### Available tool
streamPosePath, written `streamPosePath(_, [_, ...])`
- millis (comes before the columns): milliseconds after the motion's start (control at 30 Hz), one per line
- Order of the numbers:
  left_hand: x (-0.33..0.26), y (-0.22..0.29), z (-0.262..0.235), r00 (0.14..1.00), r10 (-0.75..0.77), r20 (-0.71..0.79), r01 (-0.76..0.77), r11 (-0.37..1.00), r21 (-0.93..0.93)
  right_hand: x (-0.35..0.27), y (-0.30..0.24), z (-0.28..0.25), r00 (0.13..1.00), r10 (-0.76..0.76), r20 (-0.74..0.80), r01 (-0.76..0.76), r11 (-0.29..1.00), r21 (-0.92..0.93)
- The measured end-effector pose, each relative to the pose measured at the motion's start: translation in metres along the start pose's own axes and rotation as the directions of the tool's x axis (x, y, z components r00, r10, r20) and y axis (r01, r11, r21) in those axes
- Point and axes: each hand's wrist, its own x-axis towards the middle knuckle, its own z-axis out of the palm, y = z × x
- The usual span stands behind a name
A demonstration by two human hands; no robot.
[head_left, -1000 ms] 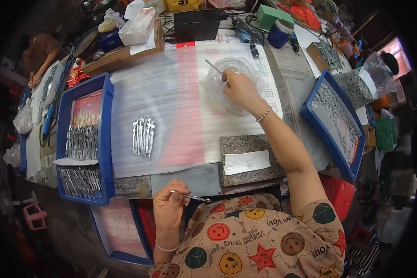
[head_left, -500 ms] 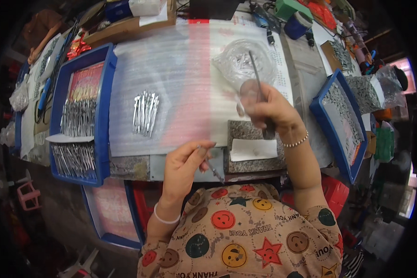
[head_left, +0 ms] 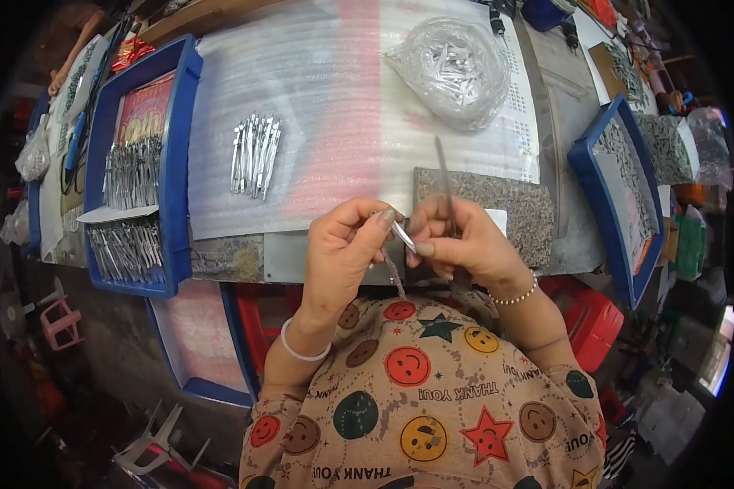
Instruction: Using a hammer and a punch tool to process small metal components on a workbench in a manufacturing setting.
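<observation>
My left hand (head_left: 344, 248) is closed on a slender metal piece (head_left: 395, 275) whose lower end sticks out below the fingers. My right hand (head_left: 475, 244) is closed round a long thin file-like tool (head_left: 443, 167), its blade pointing up. Between its thumb and forefinger, that hand also pinches a small silvery strip (head_left: 403, 239), which meets the left fingertips. The strip's exact contact with the slender piece is hidden by the fingers. Beyond the left hand, a row of slim silvery metal pieces (head_left: 255, 159) lies on the foam sheet (head_left: 310, 106).
A clear plastic bag (head_left: 493, 90) of small silvery pieces lies at the far side. Left stands a blue tray (head_left: 183, 163) of slim metal pieces; right, a tilted blue tray (head_left: 628, 204) holds small parts. A stone slab (head_left: 530, 208) with white paper lies behind my right hand.
My right hand has come down and left from near the plastic bag, bringing the small strip to my left hand, still with the tool. The view has shifted slightly.
</observation>
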Motion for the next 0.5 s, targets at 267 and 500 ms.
streamPosePath(267, [-0.009, -0.013, 0.015, 1.0, 0.023, -0.014, -0.025, 0.984, -0.176, -0.024, 0.02, 0.019, 0.877, -0.433, -0.21, 0.292, 0.826, -0.482])
streamPosePath(500, [-0.014, -0.01, 0.017, 0.999, -0.006, 0.054, 0.021, 0.96, -0.278, -0.037, 0.02, 0.024, 0.811, -0.583, -0.035, 0.331, 0.508, -0.796])
